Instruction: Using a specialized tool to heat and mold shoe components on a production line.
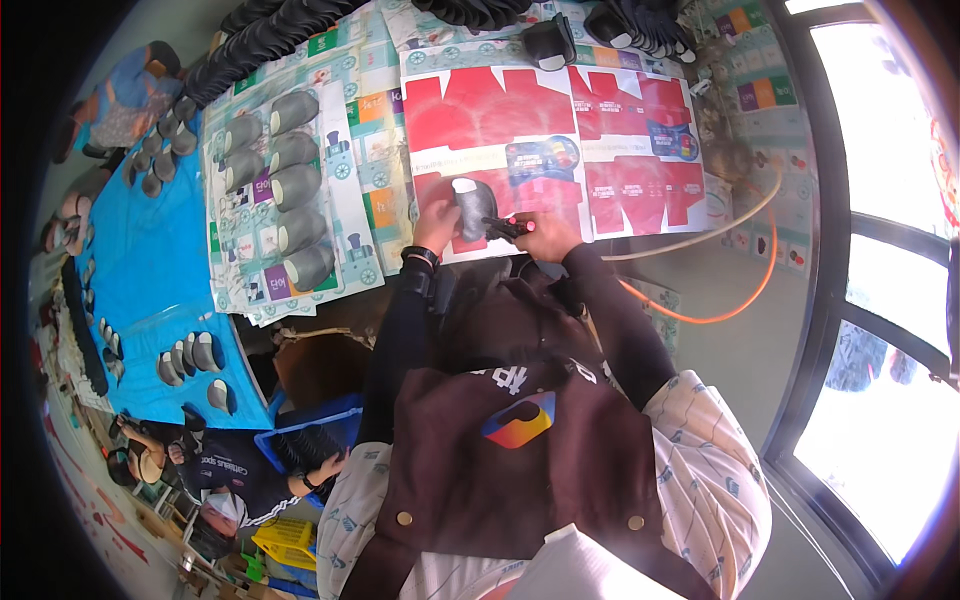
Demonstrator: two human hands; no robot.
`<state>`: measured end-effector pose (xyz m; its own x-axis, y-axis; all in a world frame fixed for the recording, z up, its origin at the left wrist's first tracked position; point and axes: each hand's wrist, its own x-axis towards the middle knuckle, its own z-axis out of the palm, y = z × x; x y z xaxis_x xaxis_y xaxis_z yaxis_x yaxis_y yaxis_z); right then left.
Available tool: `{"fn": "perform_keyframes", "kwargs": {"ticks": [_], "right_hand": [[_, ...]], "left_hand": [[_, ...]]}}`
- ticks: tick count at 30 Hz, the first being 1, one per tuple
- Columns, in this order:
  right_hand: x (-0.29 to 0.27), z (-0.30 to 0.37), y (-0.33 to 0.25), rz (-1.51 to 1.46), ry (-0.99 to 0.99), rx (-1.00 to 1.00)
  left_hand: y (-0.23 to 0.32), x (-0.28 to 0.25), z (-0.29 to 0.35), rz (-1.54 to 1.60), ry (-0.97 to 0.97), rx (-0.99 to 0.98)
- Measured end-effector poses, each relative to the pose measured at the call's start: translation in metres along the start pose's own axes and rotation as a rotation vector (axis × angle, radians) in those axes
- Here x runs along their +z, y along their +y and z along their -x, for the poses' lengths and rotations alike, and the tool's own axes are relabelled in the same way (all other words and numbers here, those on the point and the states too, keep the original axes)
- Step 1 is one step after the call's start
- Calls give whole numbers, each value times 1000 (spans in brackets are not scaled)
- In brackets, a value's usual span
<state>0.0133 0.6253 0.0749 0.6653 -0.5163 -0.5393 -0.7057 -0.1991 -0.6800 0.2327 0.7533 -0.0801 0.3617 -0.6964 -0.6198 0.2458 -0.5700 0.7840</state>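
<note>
My left hand (434,226) is closed on the edge of a dark grey cupped piece (472,212), shaped like a shoe toe cap, with a white patch at its top. The piece is held up over red-and-white printed sheets (490,110) on the bench. In my right hand (550,237), closed fingers grip a black hand tool (508,228) with pinkish-red ends; its exact kind is not clear. The front of the tool lies against or very close to the piece's lower right side. Similar grey cupped pieces (296,152) lie in two columns on the patterned sheets to the left.
Stacks of black cupped pieces (300,40) line the bench's far edge, with one loose black piece (549,42) nearby. An orange hose (735,312) loops at the right, near a window frame (815,250). Co-workers sit around a blue-covered table (160,260) at the left; a blue crate (312,440) stands below.
</note>
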Motion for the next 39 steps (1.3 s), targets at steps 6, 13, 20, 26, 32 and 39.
{"fn": "perform_keyframes", "kwargs": {"ticks": [6, 13, 20, 26, 32, 39], "right_hand": [[-5, -8, 8, 13, 247, -65], [-6, -9, 13, 119, 315, -127], [-11, -20, 3, -290, -177, 195], [-27, -41, -7, -366, -64, 68], [-17, -57, -16, -70, 106, -45], [-19, -65, -19, -106, 26, -47]], "left_hand": [[13, 9, 6, 29, -5, 28], [6, 12, -6, -65, 30, 82], [-20, 1, -22, -486, 227, 199], [-4, -11, -12, -267, 185, 30], [3, -27, -2, -108, 208, -49], [-17, -42, -5, -191, 362, 30]]}}
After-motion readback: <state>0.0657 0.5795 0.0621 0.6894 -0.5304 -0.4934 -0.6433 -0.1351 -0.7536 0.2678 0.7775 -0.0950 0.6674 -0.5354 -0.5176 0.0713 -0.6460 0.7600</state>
